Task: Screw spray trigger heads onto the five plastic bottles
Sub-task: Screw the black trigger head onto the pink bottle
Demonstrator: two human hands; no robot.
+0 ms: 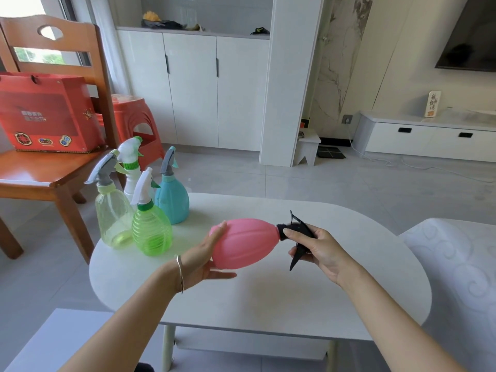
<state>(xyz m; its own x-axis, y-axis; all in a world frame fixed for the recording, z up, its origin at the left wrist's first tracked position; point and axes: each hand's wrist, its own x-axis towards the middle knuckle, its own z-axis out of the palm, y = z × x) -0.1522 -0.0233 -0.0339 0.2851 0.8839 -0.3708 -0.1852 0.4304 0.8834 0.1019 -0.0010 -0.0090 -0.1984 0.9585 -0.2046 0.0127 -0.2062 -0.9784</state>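
Observation:
A pink bottle (245, 242) lies on its side in the air above the white table (268, 299). My left hand (206, 257) holds its base end, fingers wrapped round the body. My right hand (318, 249) grips the black trigger head (295, 232) that sits at the bottle's neck. At the table's left end stand several bottles with trigger heads on: a pale yellow one (112, 210), a green one (151, 229), a white one (132, 167) and a blue one (171, 196).
A wooden chair (40, 167) with a red gift box (45, 111) stands left of the table, an orange stool (137, 116) behind it. A white sofa arm (456, 264) is at the right. White cabinets (193, 89) line the far wall.

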